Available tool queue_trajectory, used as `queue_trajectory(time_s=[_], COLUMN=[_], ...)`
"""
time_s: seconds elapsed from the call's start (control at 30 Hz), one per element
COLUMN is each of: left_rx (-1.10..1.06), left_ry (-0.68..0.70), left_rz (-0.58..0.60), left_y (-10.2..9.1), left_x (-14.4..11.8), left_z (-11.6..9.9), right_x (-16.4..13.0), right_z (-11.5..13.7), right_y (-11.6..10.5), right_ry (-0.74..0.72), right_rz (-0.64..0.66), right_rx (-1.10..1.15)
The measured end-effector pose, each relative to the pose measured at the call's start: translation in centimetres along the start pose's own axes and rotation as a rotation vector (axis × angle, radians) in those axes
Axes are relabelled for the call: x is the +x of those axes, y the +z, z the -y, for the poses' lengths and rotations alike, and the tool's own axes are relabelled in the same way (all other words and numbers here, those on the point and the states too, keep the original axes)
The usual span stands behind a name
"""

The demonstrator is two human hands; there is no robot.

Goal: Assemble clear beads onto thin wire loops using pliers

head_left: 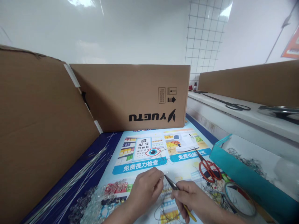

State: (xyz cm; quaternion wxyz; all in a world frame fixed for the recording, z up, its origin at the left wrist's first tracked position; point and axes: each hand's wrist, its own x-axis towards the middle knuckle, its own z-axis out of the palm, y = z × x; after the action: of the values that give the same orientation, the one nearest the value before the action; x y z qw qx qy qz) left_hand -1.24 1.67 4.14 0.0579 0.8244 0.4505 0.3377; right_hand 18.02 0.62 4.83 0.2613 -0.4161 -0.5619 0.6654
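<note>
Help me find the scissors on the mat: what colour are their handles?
Red handles on the scissors, head view.

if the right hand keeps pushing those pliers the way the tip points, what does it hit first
Probably the left hand: the right hand's slim yellow-handled metal pliers point up-left, their tip almost at the left hand's pinched fingertips. Whether a small clear bead sits between cannot be told.

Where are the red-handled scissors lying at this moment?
In the head view, the red-handled scissors lie on the printed mat, right of centre, just beyond the right hand and beside the teal tray.
</note>
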Motion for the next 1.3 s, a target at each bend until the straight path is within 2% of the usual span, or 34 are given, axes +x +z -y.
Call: queue_trajectory(time_s=[0.63, 1.3], left_rx=[0.029, 0.051], left_ry=[0.007, 0.015], left_rz=[-0.042, -0.061], left_y=[0.22, 0.52], left_x=[-0.1, -0.19], left_z=[0.02, 0.24], right_x=[-0.07, 0.08], right_z=[0.16, 0.03], right_y=[0.2, 0.41], right_ry=[0.003, 0.022], right_rz=[-0.015, -0.032], right_rx=[0.068, 0.031])
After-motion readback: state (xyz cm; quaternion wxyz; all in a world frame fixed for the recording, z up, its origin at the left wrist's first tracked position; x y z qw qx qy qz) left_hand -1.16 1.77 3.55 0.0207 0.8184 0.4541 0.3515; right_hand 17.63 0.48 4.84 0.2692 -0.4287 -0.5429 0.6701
